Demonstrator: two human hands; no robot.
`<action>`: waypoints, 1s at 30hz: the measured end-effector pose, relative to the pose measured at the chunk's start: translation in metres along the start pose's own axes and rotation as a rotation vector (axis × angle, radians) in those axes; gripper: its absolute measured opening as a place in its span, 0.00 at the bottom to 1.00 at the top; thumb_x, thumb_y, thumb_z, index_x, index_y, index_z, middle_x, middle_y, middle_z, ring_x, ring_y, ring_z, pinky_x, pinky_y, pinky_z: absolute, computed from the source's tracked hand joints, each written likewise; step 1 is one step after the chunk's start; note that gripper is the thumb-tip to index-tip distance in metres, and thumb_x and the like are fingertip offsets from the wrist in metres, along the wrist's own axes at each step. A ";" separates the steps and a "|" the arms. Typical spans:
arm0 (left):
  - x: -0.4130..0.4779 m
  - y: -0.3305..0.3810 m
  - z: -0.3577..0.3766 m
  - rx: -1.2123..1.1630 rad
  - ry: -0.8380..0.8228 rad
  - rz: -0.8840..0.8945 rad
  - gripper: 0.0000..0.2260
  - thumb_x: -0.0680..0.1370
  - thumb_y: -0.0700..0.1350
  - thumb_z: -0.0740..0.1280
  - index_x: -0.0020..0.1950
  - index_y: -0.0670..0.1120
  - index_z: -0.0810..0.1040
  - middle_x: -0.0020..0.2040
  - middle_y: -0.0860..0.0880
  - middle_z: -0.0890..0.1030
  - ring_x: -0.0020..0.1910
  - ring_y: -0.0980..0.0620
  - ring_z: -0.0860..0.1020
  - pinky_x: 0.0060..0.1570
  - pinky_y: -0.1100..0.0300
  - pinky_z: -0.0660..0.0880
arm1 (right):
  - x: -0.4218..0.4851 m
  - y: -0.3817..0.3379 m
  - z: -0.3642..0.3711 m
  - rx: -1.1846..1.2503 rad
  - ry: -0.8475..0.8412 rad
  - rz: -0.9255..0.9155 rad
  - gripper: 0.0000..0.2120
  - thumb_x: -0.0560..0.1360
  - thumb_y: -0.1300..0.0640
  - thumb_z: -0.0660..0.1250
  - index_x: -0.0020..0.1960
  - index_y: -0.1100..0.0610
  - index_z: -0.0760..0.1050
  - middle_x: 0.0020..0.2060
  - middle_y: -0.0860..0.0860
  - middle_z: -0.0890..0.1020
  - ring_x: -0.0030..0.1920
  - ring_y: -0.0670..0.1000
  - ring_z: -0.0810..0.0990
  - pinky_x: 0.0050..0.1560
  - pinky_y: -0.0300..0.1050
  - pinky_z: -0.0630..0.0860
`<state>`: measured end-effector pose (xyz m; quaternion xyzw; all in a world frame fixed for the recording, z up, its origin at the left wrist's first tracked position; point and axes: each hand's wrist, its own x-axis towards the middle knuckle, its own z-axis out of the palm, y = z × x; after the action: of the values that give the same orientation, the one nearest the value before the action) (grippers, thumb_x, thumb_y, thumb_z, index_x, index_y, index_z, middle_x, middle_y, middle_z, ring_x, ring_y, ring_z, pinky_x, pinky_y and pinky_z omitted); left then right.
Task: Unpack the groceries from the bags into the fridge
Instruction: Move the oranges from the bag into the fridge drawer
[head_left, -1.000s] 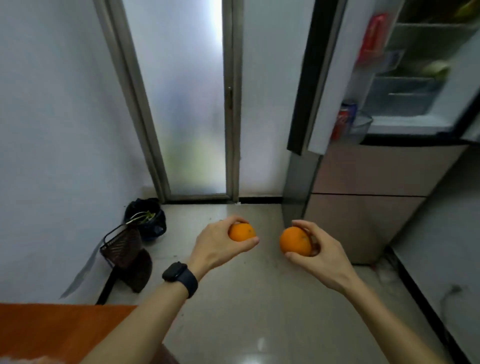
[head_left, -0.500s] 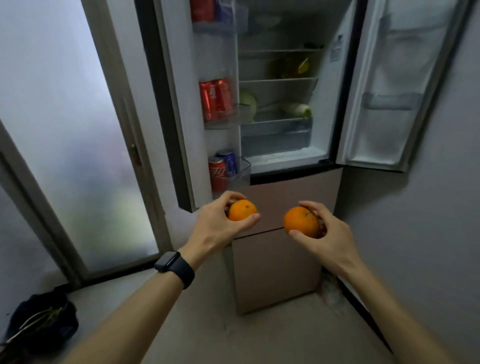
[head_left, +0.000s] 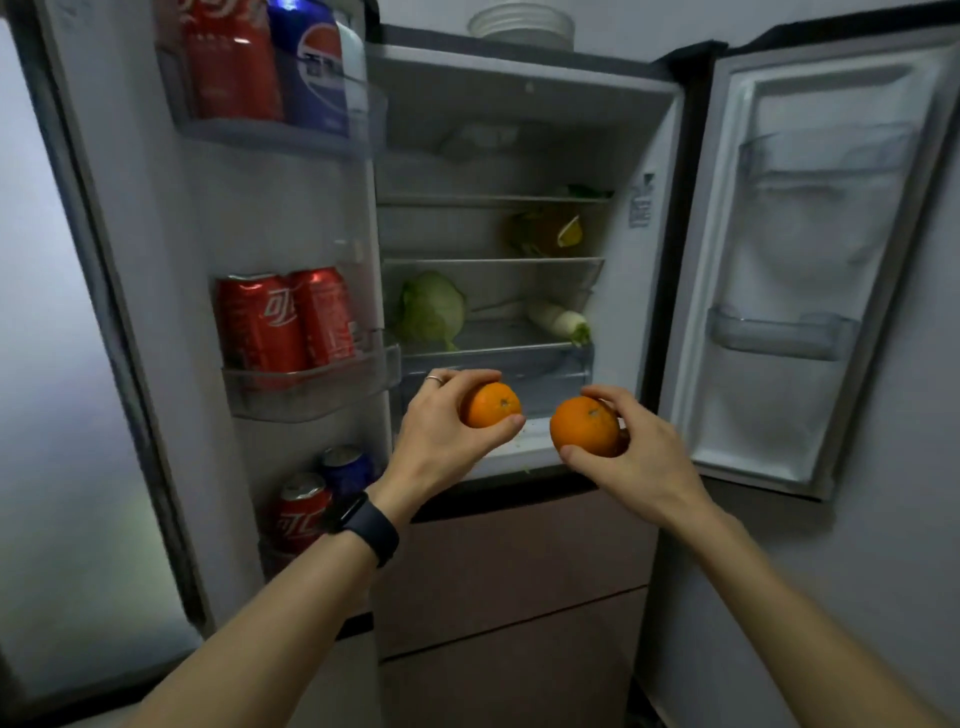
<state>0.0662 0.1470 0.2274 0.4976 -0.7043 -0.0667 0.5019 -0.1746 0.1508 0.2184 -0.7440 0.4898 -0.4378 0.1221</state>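
I stand before the open fridge (head_left: 524, 98), both upper doors swung wide. My left hand (head_left: 441, 436) grips a small orange (head_left: 491, 405) between fingers and thumb. My right hand (head_left: 639, 452) holds a larger orange (head_left: 584, 426) the same way. Both fruits hover in front of the fridge's bottom drawer (head_left: 550, 364), just outside its lower edge. A dark watch sits on my left wrist.
The left door (head_left: 130, 218) has bins of red and blue soda cans (head_left: 283, 322). A cabbage (head_left: 431, 309) and a white radish (head_left: 558, 319) lie on the lower shelf; yellow-green produce (head_left: 545, 231) above. The right door's (head_left: 810, 270) bins look bare. White bowls (head_left: 521, 23) sit on top.
The view swung from the floor and glass door up to the fridge, which is now much closer. Both hands keep their oranges and have risen toward the fridge opening.
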 end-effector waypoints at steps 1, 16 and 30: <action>0.015 -0.002 0.007 -0.002 0.016 -0.015 0.26 0.70 0.62 0.76 0.65 0.58 0.76 0.59 0.55 0.73 0.56 0.55 0.76 0.55 0.58 0.78 | 0.016 0.007 -0.002 0.002 0.007 0.002 0.31 0.67 0.41 0.76 0.65 0.33 0.65 0.58 0.42 0.73 0.54 0.50 0.77 0.56 0.55 0.79; 0.192 -0.108 0.130 0.149 0.091 -0.247 0.26 0.69 0.62 0.76 0.64 0.55 0.77 0.53 0.55 0.75 0.53 0.54 0.77 0.53 0.59 0.75 | 0.243 0.147 0.054 0.019 -0.080 -0.027 0.31 0.67 0.45 0.76 0.66 0.36 0.68 0.61 0.43 0.69 0.56 0.48 0.73 0.56 0.46 0.75; 0.338 -0.200 0.197 0.282 0.110 -0.410 0.24 0.74 0.61 0.73 0.64 0.51 0.74 0.53 0.52 0.78 0.55 0.50 0.75 0.53 0.54 0.75 | 0.423 0.219 0.139 0.078 -0.088 0.048 0.35 0.67 0.45 0.75 0.70 0.47 0.65 0.65 0.52 0.72 0.63 0.58 0.75 0.59 0.50 0.73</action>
<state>0.0405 -0.2917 0.2296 0.6981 -0.5625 -0.0412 0.4411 -0.1455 -0.3444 0.2284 -0.7452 0.4844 -0.4202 0.1829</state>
